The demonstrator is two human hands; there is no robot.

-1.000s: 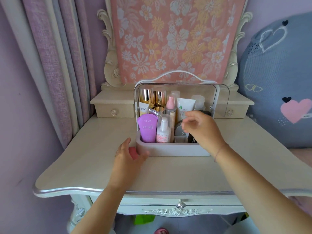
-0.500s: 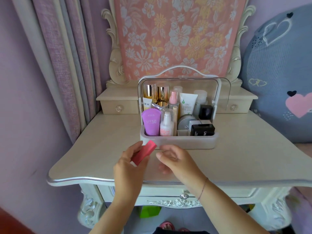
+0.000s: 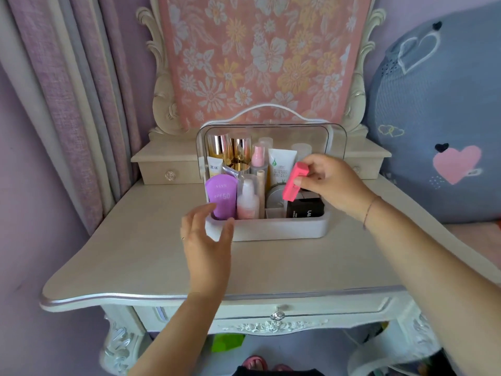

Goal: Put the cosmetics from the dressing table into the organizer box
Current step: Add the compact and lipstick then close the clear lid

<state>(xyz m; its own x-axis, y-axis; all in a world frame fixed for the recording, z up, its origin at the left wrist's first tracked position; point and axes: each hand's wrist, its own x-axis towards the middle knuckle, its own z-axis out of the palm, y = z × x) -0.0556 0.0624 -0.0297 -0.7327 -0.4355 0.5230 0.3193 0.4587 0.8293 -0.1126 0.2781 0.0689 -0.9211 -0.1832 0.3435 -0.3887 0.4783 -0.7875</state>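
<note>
Your right hand [image 3: 333,183] now grasps the pink stick [image 3: 294,183], passed from your left hand [image 3: 207,240], whose grip has released. It hangs over the organizer box [image 3: 267,229] at the counter's [image 3: 135,240] rear edge, apparently the last cosmetic.

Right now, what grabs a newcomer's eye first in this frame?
The bright pink case, pinched in the right hand above the organizer box at table centre. Then the purple SPF50 tube at the box's front left, with the open left hand just before it.
</note>
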